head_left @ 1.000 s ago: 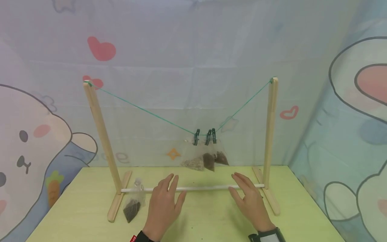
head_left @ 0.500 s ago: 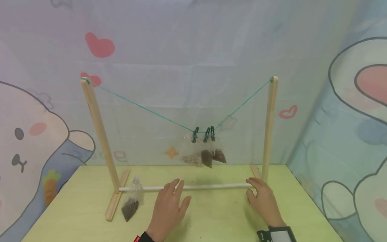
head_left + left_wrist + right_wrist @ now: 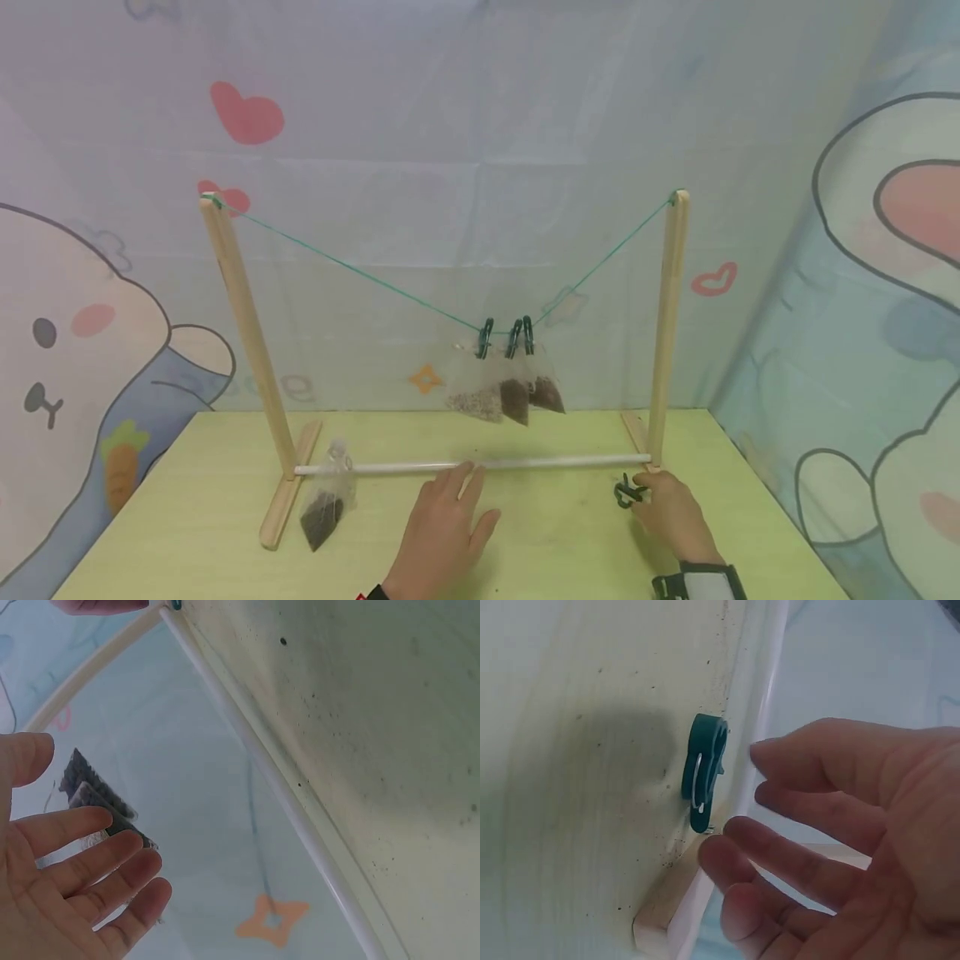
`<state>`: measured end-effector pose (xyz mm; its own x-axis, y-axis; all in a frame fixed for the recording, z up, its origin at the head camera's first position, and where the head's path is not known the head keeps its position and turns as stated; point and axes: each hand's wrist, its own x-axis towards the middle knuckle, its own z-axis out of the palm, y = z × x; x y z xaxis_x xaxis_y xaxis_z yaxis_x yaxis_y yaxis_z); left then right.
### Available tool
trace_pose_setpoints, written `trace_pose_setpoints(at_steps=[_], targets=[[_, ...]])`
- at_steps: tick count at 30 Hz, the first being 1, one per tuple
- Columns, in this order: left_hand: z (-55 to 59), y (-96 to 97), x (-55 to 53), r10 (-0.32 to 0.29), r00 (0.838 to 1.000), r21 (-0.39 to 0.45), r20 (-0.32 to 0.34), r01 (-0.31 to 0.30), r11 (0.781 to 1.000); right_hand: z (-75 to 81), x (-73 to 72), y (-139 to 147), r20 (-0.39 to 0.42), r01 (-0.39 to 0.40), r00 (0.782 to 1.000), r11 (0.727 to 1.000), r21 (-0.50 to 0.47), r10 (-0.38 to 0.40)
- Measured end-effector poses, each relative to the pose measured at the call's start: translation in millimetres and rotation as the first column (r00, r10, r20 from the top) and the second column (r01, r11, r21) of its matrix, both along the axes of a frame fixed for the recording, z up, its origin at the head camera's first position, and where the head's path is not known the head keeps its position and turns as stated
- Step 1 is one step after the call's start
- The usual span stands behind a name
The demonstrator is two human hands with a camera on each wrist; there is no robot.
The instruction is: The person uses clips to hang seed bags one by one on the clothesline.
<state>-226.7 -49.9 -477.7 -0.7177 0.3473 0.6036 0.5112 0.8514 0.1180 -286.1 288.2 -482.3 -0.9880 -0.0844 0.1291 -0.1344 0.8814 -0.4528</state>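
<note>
My left hand (image 3: 444,533) hovers over the table before the white rod, fingers extended and apart; in the left wrist view its palm (image 3: 67,885) holds nothing. By the right foot of the wooden stand, my right hand (image 3: 675,512) is beside a dark green clothespin (image 3: 628,492). The right wrist view shows this clothespin (image 3: 703,769) near the table surface, with a gap between it and the loosely bent fingers (image 3: 795,862). Several small clear bags (image 3: 480,404) of dark or speckled contents hang from green clothespins (image 3: 514,337) on the sagging green string (image 3: 352,269).
Another clear bag with dark contents (image 3: 322,518) lies on the pale yellow table (image 3: 540,550) near the left foot. The wooden posts (image 3: 670,333) carry the string, and a white rod (image 3: 555,461) joins them low down. A patterned cloth (image 3: 420,100) forms the backdrop.
My right hand has moved right and toward me, and the loose clothespin now shows beside its fingertips. My left hand has drifted right and slightly toward me. The hanging bags sway a little.
</note>
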Motion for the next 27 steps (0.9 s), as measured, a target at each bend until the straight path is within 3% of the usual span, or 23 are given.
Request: trace_pose_setpoints(at_steps=[4,10,21,24,27], targets=[[-1.5,2.5,0.6,-0.012,1.000,-0.007,0.006,0.012,1.000,-4.5,-2.7,1.7,0.048,0.014,0.999,1.000,0.012,-0.014],[-0.6,3.8,2.4,-0.011,0.999,-0.009,0.036,0.011,1.000,-9.4,-4.6,2.8,0.038,0.014,0.999,1.000,0.024,-0.015],[-0.3,2.8,3.1,-0.017,1.000,-0.021,-0.018,0.017,1.000,-12.9,-3.3,4.1,0.042,0.050,0.998,0.996,0.071,-0.053],[1.5,1.9,3.5,-0.019,1.000,-0.016,0.015,0.019,1.000,-9.5,-2.2,1.6,0.027,0.038,0.999,0.998,0.058,-0.039],[4.7,0.6,3.8,-0.020,0.999,-0.003,0.047,0.020,1.000,3.4,0.6,-5.8,-0.012,0.003,1.000,0.999,0.033,-0.003]])
